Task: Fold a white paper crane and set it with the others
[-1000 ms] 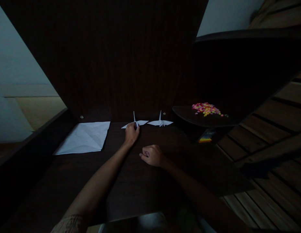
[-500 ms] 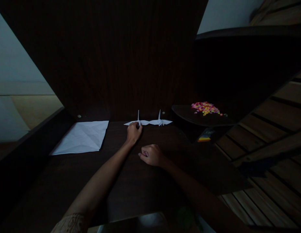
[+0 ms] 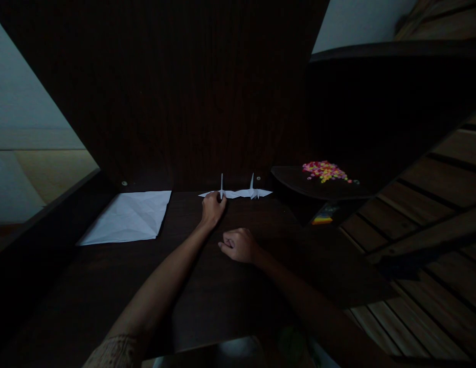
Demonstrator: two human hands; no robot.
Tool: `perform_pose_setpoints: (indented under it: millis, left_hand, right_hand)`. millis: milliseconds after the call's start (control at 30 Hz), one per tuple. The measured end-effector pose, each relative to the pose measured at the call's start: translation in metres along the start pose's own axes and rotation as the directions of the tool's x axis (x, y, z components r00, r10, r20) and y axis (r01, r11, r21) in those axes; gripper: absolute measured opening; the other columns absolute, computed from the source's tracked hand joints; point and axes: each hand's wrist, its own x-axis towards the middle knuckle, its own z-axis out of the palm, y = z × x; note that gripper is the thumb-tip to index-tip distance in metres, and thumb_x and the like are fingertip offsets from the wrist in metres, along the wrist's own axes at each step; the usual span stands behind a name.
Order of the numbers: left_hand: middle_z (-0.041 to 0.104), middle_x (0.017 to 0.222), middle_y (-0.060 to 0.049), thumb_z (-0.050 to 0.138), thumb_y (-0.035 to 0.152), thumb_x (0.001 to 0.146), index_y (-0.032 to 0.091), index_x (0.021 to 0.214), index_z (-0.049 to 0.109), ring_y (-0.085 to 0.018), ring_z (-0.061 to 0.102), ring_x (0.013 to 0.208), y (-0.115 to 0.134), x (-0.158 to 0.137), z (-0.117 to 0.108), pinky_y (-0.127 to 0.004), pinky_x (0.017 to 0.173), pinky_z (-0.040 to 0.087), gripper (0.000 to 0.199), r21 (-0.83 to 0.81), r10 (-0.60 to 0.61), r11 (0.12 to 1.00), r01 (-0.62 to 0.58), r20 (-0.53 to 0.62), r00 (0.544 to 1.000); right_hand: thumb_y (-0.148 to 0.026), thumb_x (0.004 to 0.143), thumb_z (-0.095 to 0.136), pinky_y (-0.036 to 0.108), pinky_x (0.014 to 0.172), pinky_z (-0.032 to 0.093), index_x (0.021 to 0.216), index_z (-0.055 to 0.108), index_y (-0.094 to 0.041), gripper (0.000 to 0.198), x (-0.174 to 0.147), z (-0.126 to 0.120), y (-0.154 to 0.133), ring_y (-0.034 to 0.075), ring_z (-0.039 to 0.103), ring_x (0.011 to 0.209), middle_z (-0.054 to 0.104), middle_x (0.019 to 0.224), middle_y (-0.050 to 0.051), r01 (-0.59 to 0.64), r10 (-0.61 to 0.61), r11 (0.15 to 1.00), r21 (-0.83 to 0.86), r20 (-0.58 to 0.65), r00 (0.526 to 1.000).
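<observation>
Two white origami cranes stand side by side at the back of the dark desk, against its back panel. My left hand [image 3: 213, 208] pinches the left paper crane [image 3: 222, 187], whose thin neck or tail points straight up; its lower middle is partly hidden by my fingers. The wing tip of this crane meets or overlaps that of the right paper crane [image 3: 253, 193]. Nearer to me, my right hand [image 3: 239, 245] rests on the desktop with curled fingers, and nothing shows in it.
Creased white paper sheets [image 3: 125, 217] lie at the desk's left. On a rounded corner shelf [image 3: 295, 184] to the right sits a pile of small colourful pieces [image 3: 325, 171]. Below that shelf is a yellow-edged item [image 3: 322, 220]. A raised side edge [image 3: 49, 220] bounds the left.
My left hand has shifted slightly to the right with the left crane, bringing it closer to the right crane. The right hand has stayed in place.
</observation>
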Motion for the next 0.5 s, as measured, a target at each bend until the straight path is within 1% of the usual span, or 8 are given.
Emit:
perform_pose_setpoints:
  millis: [200, 500]
  left_hand:
    - [0.068, 0.078, -0.007, 0.053, 0.030, 0.085, 0.017, 0.076, 0.063, -0.020, 0.061, 0.074, 0.0025, 0.0009, 0.0029, -0.028, 0.071, 0.044, 0.018, -0.011, -0.010, 1.000, 0.011, 0.024, 1.000]
    - [0.067, 0.083, -0.007, 0.056, 0.028, 0.083, 0.017, 0.081, 0.062, -0.020, 0.061, 0.079, 0.0007, -0.0001, 0.0039, -0.030, 0.075, 0.044, 0.013, -0.007, -0.020, 1.000, 0.021, 0.038, 0.999]
  right_hand:
    - [-0.029, 0.078, 0.061, 0.023, 0.054, 0.025, 0.056, 0.047, -0.019, 0.028, 0.0000, 0.0009, 0.0010, 0.010, 0.045, 0.053, 0.054, 0.055, -0.003, 0.009, -0.009, 1.000, -0.003, 0.004, 1.000]
    - [-0.029, 0.077, 0.062, 0.024, 0.054, 0.026, 0.055, 0.047, -0.019, 0.028, 0.0004, 0.0018, 0.0008, 0.010, 0.045, 0.053, 0.054, 0.054, -0.003, -0.004, 0.004, 1.000, -0.006, 0.008, 1.000]
